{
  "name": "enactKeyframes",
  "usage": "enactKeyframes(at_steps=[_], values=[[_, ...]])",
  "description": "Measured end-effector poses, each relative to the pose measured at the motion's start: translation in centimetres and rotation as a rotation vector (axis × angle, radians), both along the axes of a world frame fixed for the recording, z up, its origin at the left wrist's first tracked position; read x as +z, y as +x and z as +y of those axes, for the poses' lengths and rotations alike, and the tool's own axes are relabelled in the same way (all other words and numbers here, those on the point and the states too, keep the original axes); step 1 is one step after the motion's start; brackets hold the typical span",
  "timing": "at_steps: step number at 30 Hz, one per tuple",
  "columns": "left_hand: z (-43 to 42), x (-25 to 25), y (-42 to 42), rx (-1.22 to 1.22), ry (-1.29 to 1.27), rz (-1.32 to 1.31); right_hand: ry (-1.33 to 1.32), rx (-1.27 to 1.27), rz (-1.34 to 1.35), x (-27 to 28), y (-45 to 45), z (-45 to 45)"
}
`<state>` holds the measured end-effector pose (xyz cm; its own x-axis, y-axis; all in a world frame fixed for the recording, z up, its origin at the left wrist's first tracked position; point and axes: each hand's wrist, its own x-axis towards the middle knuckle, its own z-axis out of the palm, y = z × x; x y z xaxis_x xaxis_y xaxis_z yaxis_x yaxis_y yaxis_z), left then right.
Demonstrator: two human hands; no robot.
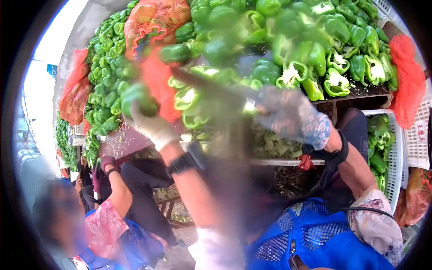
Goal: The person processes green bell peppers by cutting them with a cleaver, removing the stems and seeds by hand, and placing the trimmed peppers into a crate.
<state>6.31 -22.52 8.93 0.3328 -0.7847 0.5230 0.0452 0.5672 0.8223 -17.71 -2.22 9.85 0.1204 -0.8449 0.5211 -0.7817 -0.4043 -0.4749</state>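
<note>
My left hand (153,129), in a pale glove, is closed on a whole green bell pepper (138,100) at the left of the view. My right hand (288,112), in a grey-blue glove with a flowered cuff, grips a knife (204,83). Its dark blade points left, smeared by motion, and its handle is hidden in the fist. Between and beyond my hands lie cut green peppers (337,82) with pale seedy insides showing. Below the right hand, a trough of pepper scraps (274,146) is partly hidden by blur.
Heaped whole peppers (105,76) line the far left. Red mesh sacks (155,20) lie at the back; a red net (407,81) hangs right. A white crate (396,155) holds peppers beside my right arm. A co-worker's gloved hand (107,163) is at lower left.
</note>
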Motion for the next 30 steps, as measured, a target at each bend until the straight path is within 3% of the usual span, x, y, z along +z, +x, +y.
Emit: enactKeyframes(at_steps=[3,4,6,8,10,12,15,16,17,19,20,21,23,26,27,30], values=[[5.5,-1.4,1.0,0.068,0.104,0.028,0.209,0.052,0.071,-0.7,1.9,1.0],[6.8,-1.6,0.5,-0.082,0.220,0.250,0.201,0.029,0.114,-2.1,2.3,0.0],[7.1,-4.2,-0.2,-0.084,0.184,0.250,0.190,-0.020,0.206,-3.8,2.4,-1.5],[11.1,-0.3,-4.3,-0.060,0.519,0.591,-0.165,-0.012,0.308,-5.5,0.0,-3.4],[11.1,-0.7,-5.0,-0.017,0.433,0.545,0.083,-0.208,0.452,-1.5,-1.0,-3.8],[9.4,-2.2,-4.6,-0.190,0.335,0.323,0.258,-0.347,0.463,-1.2,-1.4,-4.8],[5.0,-7.7,-4.1,-0.322,0.248,-0.104,0.110,-0.324,0.335,-2.7,-1.4,-4.4],[5.0,-8.7,-4.1,-0.363,0.315,-0.079,0.102,-0.315,0.312,-2.8,-1.0,-3.8],[6.1,-7.7,-4.6,-0.401,0.382,-0.055,0.149,-0.274,0.116,-1.0,-0.1,-2.4],[6.2,-7.5,-4.9,-0.513,0.546,0.088,-0.110,-0.256,0.127,-0.5,1.1,-1.2],[6.6,-7.5,-5.1,-0.520,0.528,0.036,-0.242,-0.246,0.129,-0.5,1.4,-0.8],[7.3,-6.7,-5.4,-0.525,0.509,-0.015,-0.239,-0.270,0.180,-0.6,1.7,-0.6],[9.7,-4.1,-6.6,-0.566,0.590,0.145,-0.278,-0.291,0.220,0.4,2.3,0.0],[11.3,-1.7,-7.6,-0.648,0.660,0.497,-0.088,-0.355,0.200,4.7,4.1,2.3],[11.5,-1.4,-7.8,-0.612,0.645,0.472,0.013,-0.383,0.180,5.6,4.4,2.8],[11.4,-0.7,-8.9,-0.478,0.662,0.567,-0.174,-0.310,0.254,5.2,4.0,2.4]])
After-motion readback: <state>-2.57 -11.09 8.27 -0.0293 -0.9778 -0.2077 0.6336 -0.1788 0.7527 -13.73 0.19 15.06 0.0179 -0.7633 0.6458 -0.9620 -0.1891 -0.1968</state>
